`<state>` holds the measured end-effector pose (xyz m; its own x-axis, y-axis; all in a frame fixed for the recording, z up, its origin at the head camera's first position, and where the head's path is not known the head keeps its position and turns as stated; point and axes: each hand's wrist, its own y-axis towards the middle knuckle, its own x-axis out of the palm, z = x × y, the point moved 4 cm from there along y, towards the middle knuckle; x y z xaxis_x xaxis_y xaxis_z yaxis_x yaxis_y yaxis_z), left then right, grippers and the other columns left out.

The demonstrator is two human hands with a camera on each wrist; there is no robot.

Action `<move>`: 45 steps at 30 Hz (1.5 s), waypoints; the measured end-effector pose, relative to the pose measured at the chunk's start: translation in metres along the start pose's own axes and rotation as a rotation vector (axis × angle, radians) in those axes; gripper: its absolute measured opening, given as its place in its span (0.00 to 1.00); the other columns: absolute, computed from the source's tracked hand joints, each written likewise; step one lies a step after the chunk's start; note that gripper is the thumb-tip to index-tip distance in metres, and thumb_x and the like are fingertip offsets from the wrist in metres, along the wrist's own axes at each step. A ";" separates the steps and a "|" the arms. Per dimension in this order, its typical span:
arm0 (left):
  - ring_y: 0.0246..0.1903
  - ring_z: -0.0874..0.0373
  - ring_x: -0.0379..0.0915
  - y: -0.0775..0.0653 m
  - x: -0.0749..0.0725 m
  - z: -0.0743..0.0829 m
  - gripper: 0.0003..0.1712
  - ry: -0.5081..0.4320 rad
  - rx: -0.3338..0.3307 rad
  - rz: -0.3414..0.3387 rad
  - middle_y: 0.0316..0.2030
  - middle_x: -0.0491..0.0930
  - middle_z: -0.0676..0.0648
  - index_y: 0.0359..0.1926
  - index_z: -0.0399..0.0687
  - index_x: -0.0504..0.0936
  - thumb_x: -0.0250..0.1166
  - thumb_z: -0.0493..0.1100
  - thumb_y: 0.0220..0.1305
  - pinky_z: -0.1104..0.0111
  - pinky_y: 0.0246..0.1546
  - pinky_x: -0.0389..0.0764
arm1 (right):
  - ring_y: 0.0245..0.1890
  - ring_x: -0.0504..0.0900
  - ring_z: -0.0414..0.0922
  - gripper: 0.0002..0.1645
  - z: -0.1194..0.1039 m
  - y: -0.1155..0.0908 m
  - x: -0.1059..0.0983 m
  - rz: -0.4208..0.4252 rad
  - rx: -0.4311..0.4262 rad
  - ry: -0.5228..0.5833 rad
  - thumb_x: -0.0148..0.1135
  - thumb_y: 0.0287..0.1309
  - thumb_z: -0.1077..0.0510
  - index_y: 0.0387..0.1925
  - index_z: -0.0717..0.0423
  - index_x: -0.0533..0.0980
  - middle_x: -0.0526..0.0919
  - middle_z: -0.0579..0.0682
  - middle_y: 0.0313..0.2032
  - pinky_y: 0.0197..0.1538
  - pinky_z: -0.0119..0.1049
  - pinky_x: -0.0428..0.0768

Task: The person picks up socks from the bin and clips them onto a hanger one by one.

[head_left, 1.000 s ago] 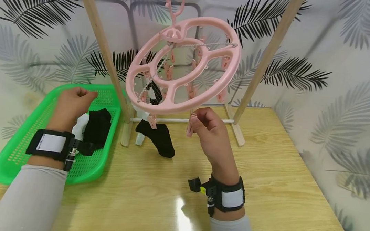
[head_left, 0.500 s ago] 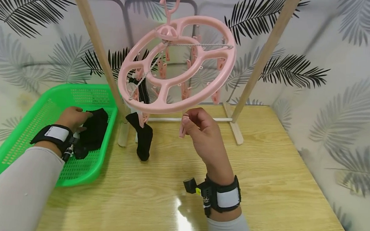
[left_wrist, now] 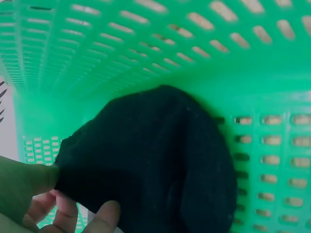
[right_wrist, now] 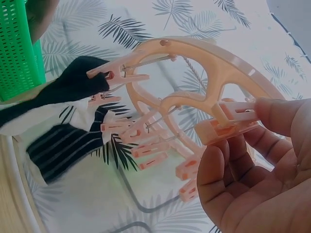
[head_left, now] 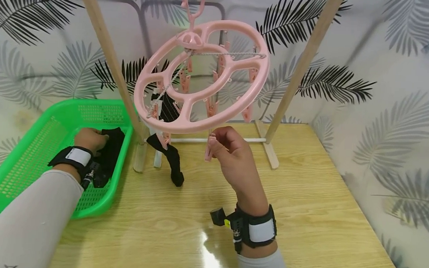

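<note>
My left hand (head_left: 90,139) is down in the green basket (head_left: 105,201), its thumb and fingers pinching the edge of a black sock (left_wrist: 146,155). A sliver of white cloth shows under the sock in the left wrist view. At the front of a round pink drying hanger (head_left: 200,123), my right hand (head_left: 233,151) pinches a pink clothespin (right_wrist: 238,114) between thumb and fingers. Nothing hangs from that clothespin. Left of it, another black sock (head_left: 172,158) dangles from a clip on the hanger. A striped sock (right_wrist: 68,150) and a white one hang behind it.
Two wooden posts (head_left: 305,62) of a stand flank the hanger, joined low by a white rod (head_left: 250,140). Several unused pink clips (head_left: 184,81) hang under the ring. The wooden table (head_left: 315,202) meets a leaf-patterned backdrop (head_left: 398,118) behind and to the right.
My left hand has come down into the basket and taken hold of the black sock's edge. My right hand stays on its clothespin. The hanging black sock has swung and turned.
</note>
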<state>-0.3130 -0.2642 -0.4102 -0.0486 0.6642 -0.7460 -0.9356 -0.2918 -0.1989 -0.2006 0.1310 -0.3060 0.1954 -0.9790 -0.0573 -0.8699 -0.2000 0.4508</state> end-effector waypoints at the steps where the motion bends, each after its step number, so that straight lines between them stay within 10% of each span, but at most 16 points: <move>1: 0.19 0.52 0.78 0.001 -0.001 -0.001 0.20 0.006 0.025 0.011 0.44 0.74 0.25 0.50 0.25 0.74 0.51 0.43 0.73 0.60 0.23 0.83 | 0.29 0.78 0.50 0.06 0.000 0.000 0.000 -0.001 -0.001 0.002 0.56 0.71 0.63 0.43 0.64 0.74 0.76 0.55 0.28 0.40 0.38 0.77; 8: 0.21 0.65 0.72 -0.007 -0.016 0.010 0.18 -0.104 0.167 0.075 0.40 0.75 0.33 0.48 0.28 0.73 0.49 0.42 0.71 0.63 0.29 0.80 | 0.29 0.78 0.49 0.06 -0.003 0.003 0.002 0.009 0.016 -0.019 0.57 0.70 0.63 0.42 0.64 0.75 0.77 0.55 0.28 0.41 0.43 0.78; 18: 0.48 0.34 0.69 -0.038 -0.034 0.057 0.32 -0.007 0.338 0.161 0.51 0.72 0.28 0.61 0.28 0.71 0.50 0.54 0.75 0.44 0.46 0.71 | 0.30 0.78 0.50 0.05 -0.007 0.005 0.004 0.017 0.017 -0.023 0.57 0.70 0.62 0.42 0.62 0.75 0.77 0.55 0.28 0.42 0.42 0.78; 30: 0.41 0.49 0.73 -0.128 -0.057 0.108 0.24 -0.097 0.432 0.260 0.46 0.75 0.41 0.55 0.39 0.77 0.56 0.55 0.73 0.58 0.38 0.70 | 0.31 0.78 0.50 0.05 -0.007 0.005 0.004 0.022 0.014 -0.019 0.57 0.70 0.62 0.42 0.62 0.76 0.77 0.55 0.29 0.40 0.38 0.78; 39: 0.39 0.72 0.72 -0.192 -0.032 0.109 0.18 -0.196 0.559 0.283 0.43 0.82 0.44 0.53 0.43 0.83 0.61 0.50 0.71 0.79 0.38 0.72 | 0.33 0.78 0.50 0.06 -0.003 0.000 0.004 0.021 0.039 -0.048 0.57 0.71 0.61 0.43 0.61 0.76 0.77 0.55 0.29 0.40 0.39 0.77; 45: 0.38 0.70 0.76 -0.221 -0.018 0.118 0.12 -0.199 0.675 0.295 0.43 0.83 0.43 0.50 0.41 0.84 0.64 0.41 0.69 0.85 0.35 0.72 | 0.32 0.78 0.50 0.06 -0.002 -0.002 0.005 0.016 0.036 -0.049 0.58 0.71 0.60 0.43 0.59 0.76 0.77 0.55 0.29 0.41 0.42 0.78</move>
<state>-0.1470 -0.1308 -0.2781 -0.3321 0.7540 -0.5667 -0.8818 -0.0350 0.4703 -0.1968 0.1263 -0.3050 0.1599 -0.9827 -0.0938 -0.8887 -0.1847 0.4196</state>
